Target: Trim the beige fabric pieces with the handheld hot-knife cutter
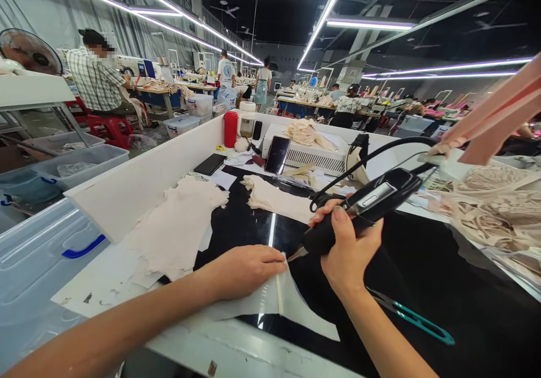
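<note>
My right hand (349, 243) is wrapped round a black corded hand tool (372, 200), tilted with its narrow metal tip (297, 253) pointing down to the left. That tip is close to the fingertips of my left hand (249, 268). With fingers closed together, my left hand holds the edge of a pale fabric piece (308, 310) against the black work surface (406, 254). A thin cream strip (279, 293) runs along this piece. Whether the tip touches the fabric, I cannot tell. Teal-handled thread snips (425, 323) lie right of my right forearm.
Pale fabric stacks (173, 226) and cut pieces (276, 198) lie on the left and behind. Phones (278, 154), a red bottle (230, 129) and a white vented box (313, 150) stand farther back. Fabric strips (502, 113) hang at right. A low white wall (156, 169) borders the table.
</note>
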Available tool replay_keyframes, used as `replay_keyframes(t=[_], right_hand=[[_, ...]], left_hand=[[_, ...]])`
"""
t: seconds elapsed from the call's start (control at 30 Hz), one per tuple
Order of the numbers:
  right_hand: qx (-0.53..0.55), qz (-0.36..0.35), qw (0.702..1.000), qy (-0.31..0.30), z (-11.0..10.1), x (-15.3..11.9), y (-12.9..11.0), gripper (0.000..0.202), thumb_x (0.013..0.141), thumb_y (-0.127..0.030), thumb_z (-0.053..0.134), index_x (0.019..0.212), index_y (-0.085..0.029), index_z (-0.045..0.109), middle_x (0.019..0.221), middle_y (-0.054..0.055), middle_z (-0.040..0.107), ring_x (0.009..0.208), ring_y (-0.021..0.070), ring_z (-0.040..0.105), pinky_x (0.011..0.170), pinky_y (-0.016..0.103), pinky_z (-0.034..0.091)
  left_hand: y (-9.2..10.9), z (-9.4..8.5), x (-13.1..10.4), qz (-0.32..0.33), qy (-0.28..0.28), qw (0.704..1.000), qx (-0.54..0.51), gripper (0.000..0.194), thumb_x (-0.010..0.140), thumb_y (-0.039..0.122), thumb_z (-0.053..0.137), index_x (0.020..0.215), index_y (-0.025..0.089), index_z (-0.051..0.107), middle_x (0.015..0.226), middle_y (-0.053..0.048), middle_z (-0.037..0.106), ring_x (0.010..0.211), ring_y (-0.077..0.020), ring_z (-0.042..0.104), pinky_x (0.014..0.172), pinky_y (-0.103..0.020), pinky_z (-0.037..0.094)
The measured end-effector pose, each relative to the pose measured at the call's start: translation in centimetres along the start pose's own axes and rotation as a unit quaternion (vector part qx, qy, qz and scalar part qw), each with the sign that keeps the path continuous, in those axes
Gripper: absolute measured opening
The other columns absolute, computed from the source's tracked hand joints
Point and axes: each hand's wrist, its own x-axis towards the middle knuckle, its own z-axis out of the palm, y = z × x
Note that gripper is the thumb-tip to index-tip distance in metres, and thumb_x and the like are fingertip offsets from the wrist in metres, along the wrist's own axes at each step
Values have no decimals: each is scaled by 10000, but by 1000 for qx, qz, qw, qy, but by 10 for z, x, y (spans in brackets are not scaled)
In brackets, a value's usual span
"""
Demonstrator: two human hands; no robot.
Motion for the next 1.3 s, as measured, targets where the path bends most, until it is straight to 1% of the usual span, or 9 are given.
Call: replay_keyframes(t=[0.13,0.27,0.37,0.67,0.93,1.07,1.13,1.2,1.3], right_hand=[[-7,-1,1000,-4,-1,-1,1,430,849,-386,949,1100,-292,613,821,-81,742,612,143,673,552,286,605],[-12,1,1000,-4,-2,-2,2,411,855,-363,940,1101,-290,619,839,-80,747,632,141,678,577,292,623],[-21,8,1000,-4,-2,-2,1,388,862,-356,934,1090,-287,628,836,-82,748,625,134,671,582,291,627],[-4,12,1000,7,-6,-9,-12,478,830,-441,988,1116,-281,639,824,-70,720,643,147,672,561,288,611],[-9,11,1000,-3,-7,-13,-9,427,864,-398,972,1109,-277,644,848,-62,738,658,147,682,594,300,629],[4,16,1000,3,-7,-11,-15,427,848,-383,977,1100,-275,651,836,-63,739,652,149,684,580,290,625],[8,6,1000,12,-8,-9,-19,450,830,-392,988,1108,-275,653,819,-66,736,628,149,677,558,284,616],[7,-4,1000,16,-10,-8,-23,465,819,-406,993,1109,-275,653,809,-64,733,604,150,670,540,287,613],[-2,-7,1000,15,-14,-9,-26,475,815,-426,995,1109,-273,654,805,-59,730,591,154,668,531,299,617]], left_hand=[[2,-2,1,-7,-13,1000,3,358,1179,109,539,1459,152,758,1490,-141,798,1384,-251,783,1206,-355,634],[4,-5,3,-8,-19,1000,3,345,1188,110,534,1446,141,760,1489,-138,799,1386,-252,783,1215,-351,624],[5,-8,3,-11,-30,999,8,343,1175,88,551,1428,170,768,1472,-114,811,1398,-239,775,1220,-342,616],[5,-12,2,-6,-33,999,9,347,1144,60,608,1400,204,791,1482,-102,808,1411,-242,768,1230,-326,592],[3,-11,1,-10,-37,999,-13,355,1146,62,575,1376,214,798,1497,-100,802,1435,-254,754,1242,-362,592],[1,-10,0,-16,-47,999,-6,342,1150,80,588,1381,240,783,1507,-80,798,1447,-244,744,1239,-349,585],[-1,-11,0,-5,-47,999,0,330,1163,94,573,1381,234,776,1506,-82,797,1460,-244,733,1257,-365,573],[-2,-12,2,16,-30,999,4,324,1178,99,538,1369,205,777,1479,-103,805,1456,-249,730,1277,-393,561],[1,-16,9,39,-7,999,-9,320,1183,96,508,1355,148,772,1405,-137,820,1364,-255,763,1237,-398,588]])
